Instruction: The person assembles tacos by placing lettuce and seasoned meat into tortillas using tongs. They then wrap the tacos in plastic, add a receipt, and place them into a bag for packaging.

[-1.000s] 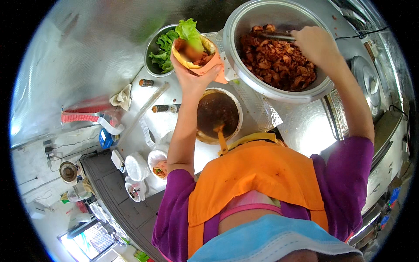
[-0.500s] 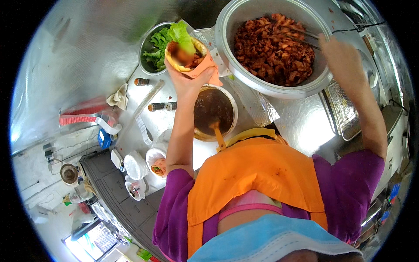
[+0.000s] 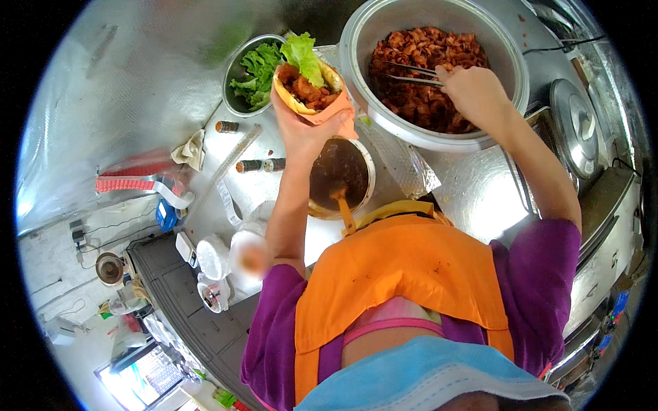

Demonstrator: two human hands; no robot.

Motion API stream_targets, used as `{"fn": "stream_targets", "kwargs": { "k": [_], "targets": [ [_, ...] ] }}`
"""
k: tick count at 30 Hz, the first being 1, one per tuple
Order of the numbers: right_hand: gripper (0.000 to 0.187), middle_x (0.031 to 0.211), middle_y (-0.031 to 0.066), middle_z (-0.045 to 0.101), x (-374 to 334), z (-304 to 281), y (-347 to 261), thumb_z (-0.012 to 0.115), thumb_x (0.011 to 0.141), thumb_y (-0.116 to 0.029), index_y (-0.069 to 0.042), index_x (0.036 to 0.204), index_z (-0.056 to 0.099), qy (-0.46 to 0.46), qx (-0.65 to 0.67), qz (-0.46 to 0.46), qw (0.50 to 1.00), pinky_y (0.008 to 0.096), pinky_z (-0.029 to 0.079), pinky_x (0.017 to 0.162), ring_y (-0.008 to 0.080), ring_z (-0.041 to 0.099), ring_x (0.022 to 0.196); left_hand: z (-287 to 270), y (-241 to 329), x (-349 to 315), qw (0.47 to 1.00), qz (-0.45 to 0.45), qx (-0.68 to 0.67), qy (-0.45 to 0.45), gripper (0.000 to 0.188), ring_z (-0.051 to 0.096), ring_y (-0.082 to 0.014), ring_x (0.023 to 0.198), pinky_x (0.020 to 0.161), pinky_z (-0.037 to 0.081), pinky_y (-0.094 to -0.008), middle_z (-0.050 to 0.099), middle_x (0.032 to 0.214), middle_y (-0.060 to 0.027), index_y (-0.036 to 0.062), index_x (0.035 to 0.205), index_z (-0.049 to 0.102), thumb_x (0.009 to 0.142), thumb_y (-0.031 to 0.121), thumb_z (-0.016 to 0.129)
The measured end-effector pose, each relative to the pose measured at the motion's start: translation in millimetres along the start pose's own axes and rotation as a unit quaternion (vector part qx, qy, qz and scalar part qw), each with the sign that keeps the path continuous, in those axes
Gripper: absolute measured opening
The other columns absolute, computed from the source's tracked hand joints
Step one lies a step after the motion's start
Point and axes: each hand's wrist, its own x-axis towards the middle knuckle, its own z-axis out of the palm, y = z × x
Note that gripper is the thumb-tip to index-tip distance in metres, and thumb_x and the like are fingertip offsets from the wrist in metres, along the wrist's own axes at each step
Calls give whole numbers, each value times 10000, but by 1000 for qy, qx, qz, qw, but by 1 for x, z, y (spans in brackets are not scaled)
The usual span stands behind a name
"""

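Note:
My left hand (image 3: 301, 130) holds up a filled flatbread wrap (image 3: 306, 88) in orange paper, with green lettuce and browned meat showing at its open top. My right hand (image 3: 473, 92) grips metal tongs (image 3: 410, 73) whose tips reach into the chopped browned meat (image 3: 425, 65) inside a large steel bowl (image 3: 507, 82). The wrap sits just left of the big bowl's rim. Below the wrap stands a pot of dark sauce (image 3: 339, 171) with an orange-handled ladle (image 3: 345, 212) in it.
A smaller steel bowl of lettuce leaves (image 3: 250, 75) stands at the back left. Small bottles (image 3: 260, 165), a rag (image 3: 190, 149) and white tubs (image 3: 214, 257) lie on the steel counter (image 3: 473, 192). A round metal lid (image 3: 576, 130) is at right.
My right hand moved left and down so the tongs now rest in the meat. My left hand kept the wrap raised beside the bowl, shifting slightly.

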Motion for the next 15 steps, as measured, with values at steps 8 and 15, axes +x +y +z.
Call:
{"fn": "stream_targets", "kwargs": {
  "k": [8, 15],
  "targets": [
    [310, 811, 169, 664, -46, -28, 42, 628, 866, -218, -79, 1142, 651, 35, 308, 68, 948, 392, 476, 638, 321, 633, 692, 4, -8, -2, 999, -17, 39, -24, 1110, 457, -220, 1220, 1009, 431, -351, 392, 1329, -141, -5, 1418, 201, 559, 80, 898],
    [343, 824, 169, 659, -68, -34, 58, 652, 862, -210, -91, 1184, 647, 87, 312, 96, 941, 331, 470, 643, 237, 612, 659, 19, -10, 15, 987, 40, 149, -41, 1094, 449, -245, 1216, 1032, 391, -378, 390, 1314, -159, -11, 1414, 233, 554, 116, 896]
  ]
}}
